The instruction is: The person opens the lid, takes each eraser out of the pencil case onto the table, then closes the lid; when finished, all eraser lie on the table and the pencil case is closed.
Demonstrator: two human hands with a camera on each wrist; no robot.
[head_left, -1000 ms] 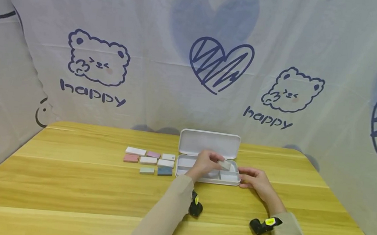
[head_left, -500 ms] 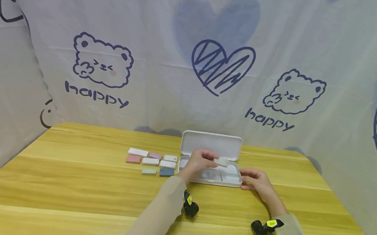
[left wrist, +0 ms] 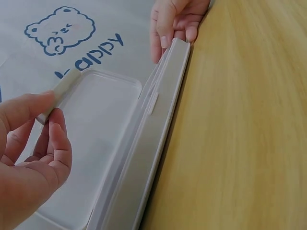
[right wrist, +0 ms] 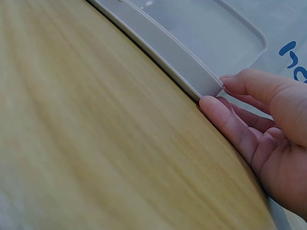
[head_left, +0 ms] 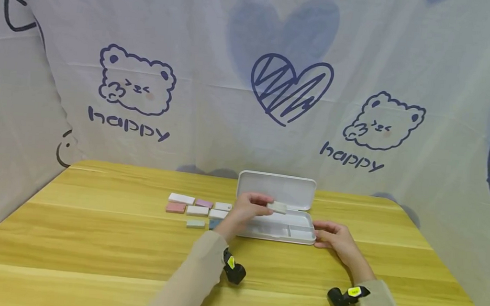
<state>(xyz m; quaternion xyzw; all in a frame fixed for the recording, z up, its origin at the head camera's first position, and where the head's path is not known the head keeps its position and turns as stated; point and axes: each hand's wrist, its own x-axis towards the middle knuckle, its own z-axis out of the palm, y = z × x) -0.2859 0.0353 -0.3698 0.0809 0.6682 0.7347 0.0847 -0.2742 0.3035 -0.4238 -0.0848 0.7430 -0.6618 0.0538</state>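
Note:
My left hand pinches a pale rectangular block, which looks like an eraser, between thumb and fingers. It is held above the white case, in front of the raised lid. In the left wrist view the block stands slantwise in the fingertips. My right hand holds the right end of the case; in the right wrist view, fingertips touch the case's corner from above and from the side. Dividers split the case into compartments, partly hidden behind my left hand and forearm.
Left of the case, several flat blocks lie in rows on the wooden table: white, purple, pink, pale green and a partly covered blue one. A printed cloth hangs behind.
My left hand has lifted the pale block from the case's right part and moved left with it, over the case. The right hand stays at the case's end. The view shifts slightly.

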